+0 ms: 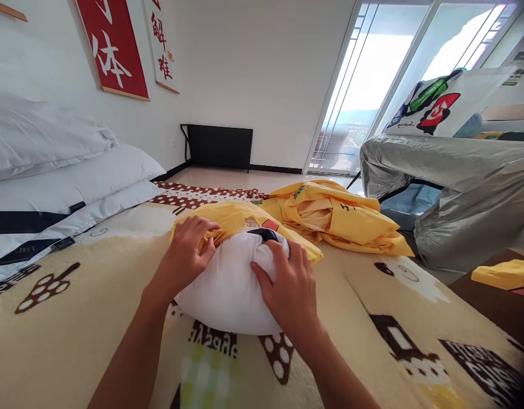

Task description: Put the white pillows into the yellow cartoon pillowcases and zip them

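A plump white pillow [232,284] lies on the bed in front of me, its far end inside a yellow pillowcase [232,215]. My left hand [191,250] is closed on the case's edge at the left, the thumb near the white fabric. On the right, my right hand [285,278] grips a bunched corner of the pillow, with a dark navy band showing just beyond the fingers. The far part of the pillow is hidden under the yellow cloth. Behind it lies a crumpled heap of yellow printed fabric [351,221].
Several white pillows [74,182] are stacked at the left. A patterned cream blanket [117,318] covers the bed. To the right stand a silver-covered piece of furniture [470,199] and a cardboard box [492,301] with yellow cloth. Beyond are a black panel [220,146] and glass doors [364,85].
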{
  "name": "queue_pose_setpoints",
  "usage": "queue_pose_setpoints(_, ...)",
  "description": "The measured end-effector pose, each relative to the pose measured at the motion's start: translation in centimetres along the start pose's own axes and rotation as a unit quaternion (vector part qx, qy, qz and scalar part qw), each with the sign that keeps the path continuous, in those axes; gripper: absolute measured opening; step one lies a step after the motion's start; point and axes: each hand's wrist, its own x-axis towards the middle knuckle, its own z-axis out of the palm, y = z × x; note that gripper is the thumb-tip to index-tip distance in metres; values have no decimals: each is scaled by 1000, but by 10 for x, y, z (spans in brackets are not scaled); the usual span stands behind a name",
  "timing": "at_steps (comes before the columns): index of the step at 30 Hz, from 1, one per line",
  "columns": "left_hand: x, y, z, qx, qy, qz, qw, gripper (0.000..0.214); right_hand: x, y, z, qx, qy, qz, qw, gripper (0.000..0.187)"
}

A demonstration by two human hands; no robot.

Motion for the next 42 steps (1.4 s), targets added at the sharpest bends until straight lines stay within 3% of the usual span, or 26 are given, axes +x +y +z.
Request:
queue_pose_setpoints(2,-3,7,-7,-4,-21,-22,1000,19,2,5,-1,9,-5,10,1000,26)
queue_pose_setpoints(6,-8,16,-13,23,-123,-51,991,20,1,4,-4,15,-7,0,1000,27)
queue_pose_setpoints(20,0,-14,19,98,-152,-84,980,28,-1,1,-4,12,-4,-15,1000,28)
queue_pose_setpoints(30,6,-33,34,144,-113,-85,979,21,0,4,-2,17,7,-15,1000,30)
queue_pose_setpoints(35,5,-48,40,146,-98,-37,984,39,-3,-7,-4,-61,63,-40,995,32)
queue_pose_setpoints(38,3,-52,43,131,-56,3,990,31,-12,-22,-6,-108,64,-88,988,32)
queue_pose_setpoints(42,2,-43,38,144,60,54,986,18,-19,-29,-7,-106,-20,-124,986,41)
